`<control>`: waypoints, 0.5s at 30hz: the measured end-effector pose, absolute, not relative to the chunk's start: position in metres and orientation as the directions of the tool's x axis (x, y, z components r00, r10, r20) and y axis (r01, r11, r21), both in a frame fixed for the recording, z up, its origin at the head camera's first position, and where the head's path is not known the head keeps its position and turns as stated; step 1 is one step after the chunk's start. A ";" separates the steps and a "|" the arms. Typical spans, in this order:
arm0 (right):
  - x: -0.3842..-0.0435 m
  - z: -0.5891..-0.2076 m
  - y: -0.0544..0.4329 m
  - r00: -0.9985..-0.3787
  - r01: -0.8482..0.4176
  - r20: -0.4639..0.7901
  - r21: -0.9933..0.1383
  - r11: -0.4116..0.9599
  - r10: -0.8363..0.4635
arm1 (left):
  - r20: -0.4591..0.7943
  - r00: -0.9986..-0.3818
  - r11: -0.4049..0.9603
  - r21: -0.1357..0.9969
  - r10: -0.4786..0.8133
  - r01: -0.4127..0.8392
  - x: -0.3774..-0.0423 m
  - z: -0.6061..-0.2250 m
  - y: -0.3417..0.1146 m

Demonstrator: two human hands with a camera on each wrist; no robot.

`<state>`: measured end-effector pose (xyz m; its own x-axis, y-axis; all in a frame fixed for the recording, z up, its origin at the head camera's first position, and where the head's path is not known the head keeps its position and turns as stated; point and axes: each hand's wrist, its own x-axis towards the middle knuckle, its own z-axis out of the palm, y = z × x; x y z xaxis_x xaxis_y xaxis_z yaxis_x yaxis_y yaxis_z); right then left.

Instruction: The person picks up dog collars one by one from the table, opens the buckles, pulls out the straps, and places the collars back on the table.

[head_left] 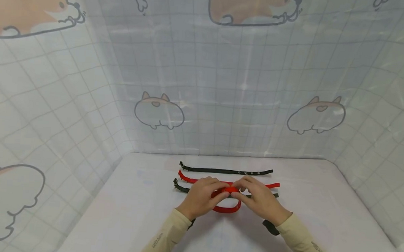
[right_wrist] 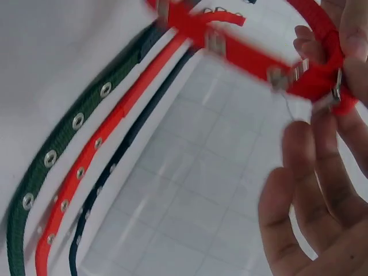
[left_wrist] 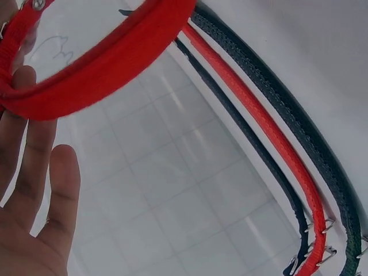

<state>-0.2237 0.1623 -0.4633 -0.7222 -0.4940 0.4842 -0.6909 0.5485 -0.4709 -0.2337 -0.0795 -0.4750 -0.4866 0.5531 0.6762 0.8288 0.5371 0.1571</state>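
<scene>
Both hands hold a red collar (head_left: pixel 226 210), bent into a loop with its lower curve hanging toward me. My left hand (head_left: pixel 203 196) pinches its upper part between thumb and fingers. Opposite it, my right hand (head_left: pixel 261 199) grips the same stretch, the fingertips of both hands close together. In the right wrist view the metal buckle (right_wrist: pixel 332 95) lies at the right fingers, and the strap end with metal eyelets (right_wrist: pixel 215 43) sticks out, blurred. The padded band (left_wrist: pixel 103 80) of the collar fills the top of the left wrist view.
Behind the hands, three straightened collars lie side by side: a black one (head_left: pixel 213 170) farthest, a red one (head_left: pixel 192 179), then a dark green one (head_left: pixel 181 188), partly covered by the hands. A grid-patterned sheet with cartoon dogs (head_left: pixel 159 112) rises behind the white table (head_left: pixel 126 198).
</scene>
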 end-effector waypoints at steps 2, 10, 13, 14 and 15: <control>-0.225 -0.464 0.162 -0.722 -0.692 0.494 -0.493 0.528 -0.484 | 0.681 -0.493 0.542 0.166 0.542 0.824 -0.235 -0.475 -0.081; -0.226 -0.464 0.160 -0.727 -0.686 0.499 -0.541 0.486 -0.471 | 0.675 -0.511 0.549 0.184 0.532 0.815 -0.234 -0.472 -0.085; -0.226 -0.463 0.160 -0.721 -0.693 0.488 -0.512 0.508 -0.492 | 0.660 -0.504 0.546 0.167 0.557 0.821 -0.233 -0.470 -0.083; -0.226 -0.462 0.160 -0.716 -0.698 0.486 -0.501 0.512 -0.501 | 0.655 -0.503 0.545 0.163 0.564 0.823 -0.232 -0.470 -0.083; -0.226 -0.462 0.160 -0.710 -0.704 0.487 -0.489 0.515 -0.508 | 0.649 -0.503 0.545 0.159 0.570 0.823 -0.232 -0.470 -0.082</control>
